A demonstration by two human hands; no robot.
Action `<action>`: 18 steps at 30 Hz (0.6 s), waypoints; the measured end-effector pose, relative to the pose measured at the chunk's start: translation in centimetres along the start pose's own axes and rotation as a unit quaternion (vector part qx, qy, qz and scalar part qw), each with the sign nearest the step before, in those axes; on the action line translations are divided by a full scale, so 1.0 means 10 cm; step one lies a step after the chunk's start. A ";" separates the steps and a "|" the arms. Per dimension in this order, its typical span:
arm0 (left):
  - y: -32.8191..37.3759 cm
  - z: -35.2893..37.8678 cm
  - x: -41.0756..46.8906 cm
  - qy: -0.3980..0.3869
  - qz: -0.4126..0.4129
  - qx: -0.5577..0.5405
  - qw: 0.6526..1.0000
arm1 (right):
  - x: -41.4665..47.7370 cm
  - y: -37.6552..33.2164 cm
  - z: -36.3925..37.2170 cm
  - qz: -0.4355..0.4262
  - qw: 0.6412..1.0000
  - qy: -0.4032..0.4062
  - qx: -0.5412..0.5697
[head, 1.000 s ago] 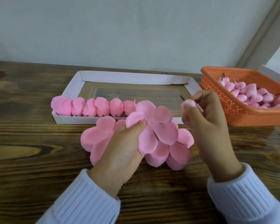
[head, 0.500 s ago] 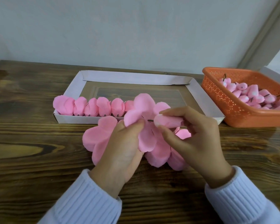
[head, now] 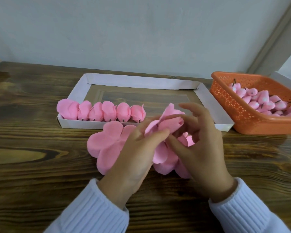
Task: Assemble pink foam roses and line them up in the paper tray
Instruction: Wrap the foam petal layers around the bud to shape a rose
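Both hands were together at the middle of the frame, working on one half-made rose (head: 170, 121). The left hand (head: 136, 148) pinched its petals from the left, while the right hand (head: 202, 148) gripped it from the right with thumb and curled forefinger, its other fingers fanned upward. Under the hands lay loose flat petal sheets (head: 107, 142) on the wooden table (head: 32, 182). Just behind them, six finished roses (head: 101, 111) lined the near left edge of the paper tray (head: 141, 81). At the right edge stood an orange basket (head: 225, 101) of pink buds (head: 262, 101).
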State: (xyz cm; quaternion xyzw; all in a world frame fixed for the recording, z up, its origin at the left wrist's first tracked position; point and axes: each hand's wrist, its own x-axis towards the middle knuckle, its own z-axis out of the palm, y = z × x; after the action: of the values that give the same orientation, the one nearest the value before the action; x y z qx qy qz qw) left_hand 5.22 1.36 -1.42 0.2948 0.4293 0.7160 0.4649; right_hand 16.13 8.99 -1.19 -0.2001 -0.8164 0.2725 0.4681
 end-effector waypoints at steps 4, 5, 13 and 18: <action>0.02 0.02 0.00 -0.029 -0.007 -0.036 0.999 | 0.00 -0.02 0.00 0.000 1.000 -0.017 -0.012; 0.03 0.02 0.00 -0.039 -0.008 -0.045 0.998 | 0.00 -0.03 0.00 -0.004 1.000 -0.024 -0.018; 0.03 0.00 -0.02 -0.066 0.003 -0.006 0.998 | 0.00 -0.02 0.01 -0.036 0.990 0.009 -0.139; 0.01 0.00 -0.03 -0.041 0.040 0.100 0.993 | 0.00 -0.03 -0.01 -0.014 0.993 -0.039 -0.110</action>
State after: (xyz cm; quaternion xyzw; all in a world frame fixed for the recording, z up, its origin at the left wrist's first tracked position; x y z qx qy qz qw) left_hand 5.25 1.06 -1.31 0.3856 0.4670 0.6747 0.4218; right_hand 16.16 8.79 -0.99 -0.2278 -0.8617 0.1820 0.4153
